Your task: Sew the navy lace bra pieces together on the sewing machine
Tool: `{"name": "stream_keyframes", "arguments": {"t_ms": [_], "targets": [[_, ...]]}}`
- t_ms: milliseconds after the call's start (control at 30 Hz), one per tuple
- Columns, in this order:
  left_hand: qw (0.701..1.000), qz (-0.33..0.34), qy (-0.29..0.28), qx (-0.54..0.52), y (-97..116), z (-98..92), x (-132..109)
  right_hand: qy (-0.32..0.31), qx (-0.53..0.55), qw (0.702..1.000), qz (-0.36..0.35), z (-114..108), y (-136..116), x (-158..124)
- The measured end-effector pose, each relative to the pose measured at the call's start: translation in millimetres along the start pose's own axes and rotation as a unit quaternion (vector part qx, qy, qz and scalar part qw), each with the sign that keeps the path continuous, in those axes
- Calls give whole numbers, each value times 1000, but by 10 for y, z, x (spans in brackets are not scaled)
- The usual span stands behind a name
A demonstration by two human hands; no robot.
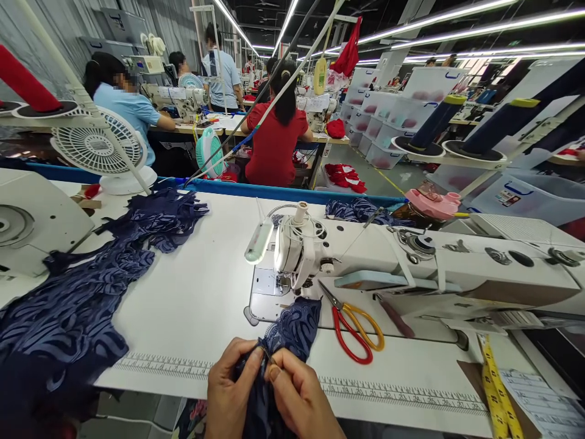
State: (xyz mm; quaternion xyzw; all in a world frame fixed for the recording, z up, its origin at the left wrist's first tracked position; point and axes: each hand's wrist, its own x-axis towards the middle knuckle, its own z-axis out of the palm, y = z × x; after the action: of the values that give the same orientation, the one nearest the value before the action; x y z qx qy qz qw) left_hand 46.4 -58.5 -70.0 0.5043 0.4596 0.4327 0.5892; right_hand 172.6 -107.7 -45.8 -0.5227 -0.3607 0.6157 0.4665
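Both hands meet at the table's front edge, pinching a navy lace fabric piece (297, 326) between thumbs and fingers. My left hand (233, 387) grips it from the left, and my right hand (299, 390) from the right, fingertips almost touching. One end of the fabric lies on the table just in front of the sewing machine (292, 244); the rest hangs down between my hands. The needle area (282, 281) sits beyond the fabric. To the right lie scissors (354, 329) with one red and one yellow handle.
A long heap of navy lace pieces (91, 286) covers the table's left side. A ruler strip (393, 393) runs along the front edge. A yellow tape measure (496, 390) hangs at right. Behind are a white fan (103, 143), thread cones (439, 122) and people at other machines.
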Motion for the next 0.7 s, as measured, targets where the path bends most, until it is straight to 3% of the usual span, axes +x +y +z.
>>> {"name": "stream_keyframes", "arguments": {"t_ms": [233,700], "targets": [[999,-31,-7,-20,-17,-1,-11,38,-162,986,-29,-22,-40,-46],[998,-53,7,-21,9,21,-41,49,-210,976,-35,-36,-47,-52]]}}
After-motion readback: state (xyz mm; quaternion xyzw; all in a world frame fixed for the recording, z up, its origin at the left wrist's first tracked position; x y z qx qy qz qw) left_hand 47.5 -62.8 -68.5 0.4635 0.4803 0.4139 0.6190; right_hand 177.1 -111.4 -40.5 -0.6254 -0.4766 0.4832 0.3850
